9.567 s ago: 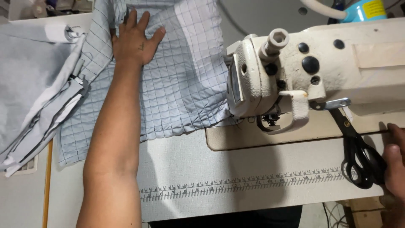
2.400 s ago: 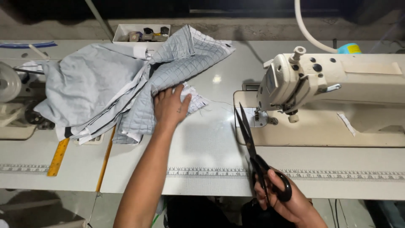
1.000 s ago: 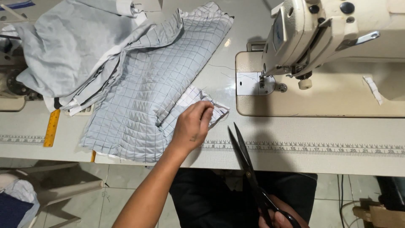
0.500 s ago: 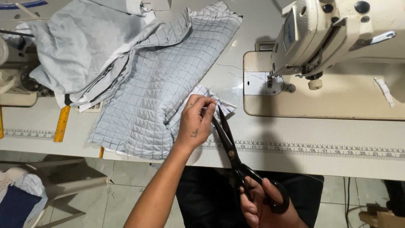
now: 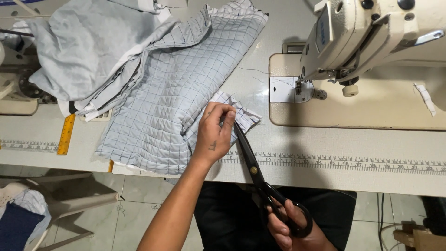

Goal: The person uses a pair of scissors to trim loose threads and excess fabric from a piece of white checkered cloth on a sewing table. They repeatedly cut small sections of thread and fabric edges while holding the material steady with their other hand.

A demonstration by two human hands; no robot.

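**A:** What is the left hand [image 5: 214,135] doing?

**B:** It lies on the edge of the quilted checked fabric [image 5: 181,97], fingers curled narrow, pinching a small frayed flap of that fabric just beside the scissor blades.

**A:** And the right hand [image 5: 290,227]?

**B:** It is down at the bottom of the view, below the table edge, closed around the loops of the black scissors [image 5: 260,176]. The blades look nearly shut, their tips up against the flap under the left fingers. Whether they have bitten into the cloth I cannot tell, since the fingers cover that spot.

**A:** Where does the fabric sit?

**B:** Spread on the white table [image 5: 353,172], reaching from the upper middle down to the near edge, where one corner hangs slightly over. A printed measuring strip [image 5: 353,162] runs along the table's near edge, and the scissors cross it.

**A:** Anything in a container?

**B:** No box or tray shows. The nearest thing to a heap is the pile of plain grey cloth [image 5: 88,51] at upper left, resting partly on top of the quilted piece.

**A:** What else is around?

**B:** A cream sewing machine [image 5: 371,32] stands at upper right, well apart from the hands, its needle over a metal plate. A yellow ruler [image 5: 66,135] lies on the table at left, just beside the fabric's corner
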